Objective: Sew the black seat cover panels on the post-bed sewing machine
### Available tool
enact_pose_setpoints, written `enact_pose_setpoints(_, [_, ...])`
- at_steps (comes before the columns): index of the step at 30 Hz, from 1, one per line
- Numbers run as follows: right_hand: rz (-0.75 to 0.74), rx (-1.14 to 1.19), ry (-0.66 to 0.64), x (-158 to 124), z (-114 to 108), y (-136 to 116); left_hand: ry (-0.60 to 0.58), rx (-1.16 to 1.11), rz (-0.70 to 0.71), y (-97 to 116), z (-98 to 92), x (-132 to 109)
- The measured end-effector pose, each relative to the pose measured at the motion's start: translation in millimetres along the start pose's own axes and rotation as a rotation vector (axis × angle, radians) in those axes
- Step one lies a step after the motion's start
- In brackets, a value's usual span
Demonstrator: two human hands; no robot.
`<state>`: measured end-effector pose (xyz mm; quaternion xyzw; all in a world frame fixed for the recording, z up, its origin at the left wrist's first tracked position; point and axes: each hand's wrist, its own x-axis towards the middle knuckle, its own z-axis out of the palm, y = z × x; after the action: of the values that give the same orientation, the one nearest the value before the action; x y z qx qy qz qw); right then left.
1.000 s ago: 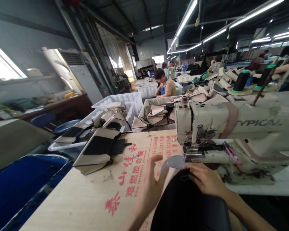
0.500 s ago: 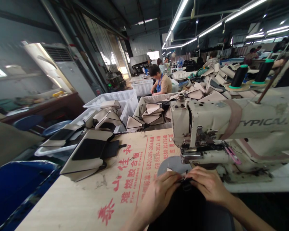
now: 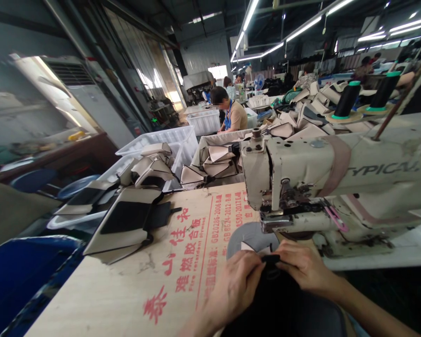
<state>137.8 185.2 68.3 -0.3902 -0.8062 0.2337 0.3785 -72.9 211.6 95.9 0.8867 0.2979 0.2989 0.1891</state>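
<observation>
My left hand (image 3: 235,286) and my right hand (image 3: 301,267) both pinch the top edge of a black fabric piece (image 3: 284,306) that lies in front of me at the table's near edge. Their fingertips meet at a small black tab on that edge. Just beyond them lies a grey curved piece (image 3: 249,236) under the needle end of a cream sewing machine (image 3: 319,182) marked TYPICAL. The machine's arm runs off to the right.
A stack of beige-and-black sewn pieces (image 3: 126,224) lies on the plywood table (image 3: 143,281) at the left. White bins (image 3: 161,140) with more pieces stand behind. Black thread cones (image 3: 347,100) sit above the machine. Another person (image 3: 231,112) works at a far table.
My left hand came in from open beside the fabric and closed on its top edge next to my right hand. The view has drifted slightly, shifting the scene left and up.
</observation>
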Motion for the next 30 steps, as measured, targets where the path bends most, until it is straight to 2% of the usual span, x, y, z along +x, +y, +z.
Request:
enact_pose_setpoints(3, [0.015, -0.046, 0.008, 4, 0, -1, -0.022, 0.007, 0.039, -2, -1.2, 4])
enact_pose_setpoints(7, [0.001, -0.070, 0.008, 9, 1, 1, -0.156, -0.007, 0.018, -2, -13.4, 13])
enact_pose_setpoints(12, [0.027, -0.106, 0.009, 11, 3, 3, -0.236, 0.040, -0.032, 2, -24.4, 21])
enact_pose_setpoints(15, [0.098, -0.074, 0.047, 11, 3, -1, -0.294, 0.045, -0.051, 1, -25.9, 25])
enact_pose_setpoints(19, [0.288, -0.020, 0.170, 12, 3, -5, -0.297, 0.023, -0.043, -6, -25.3, 29])
enact_pose_setpoints(21, [0.240, -0.051, 0.150, 15, 2, -2, -0.278, 0.013, -0.046, -11, -23.9, 32])
enact_pose_setpoints(25, [-0.047, -0.237, 0.001, 20, 3, 10, -0.270, -0.020, -0.081, -15, -20.4, 40])
enact_pose_setpoints(30, [-0.091, -0.341, 0.017, 20, 3, 17, -0.254, -0.154, -0.167, -16, -21.7, 41])
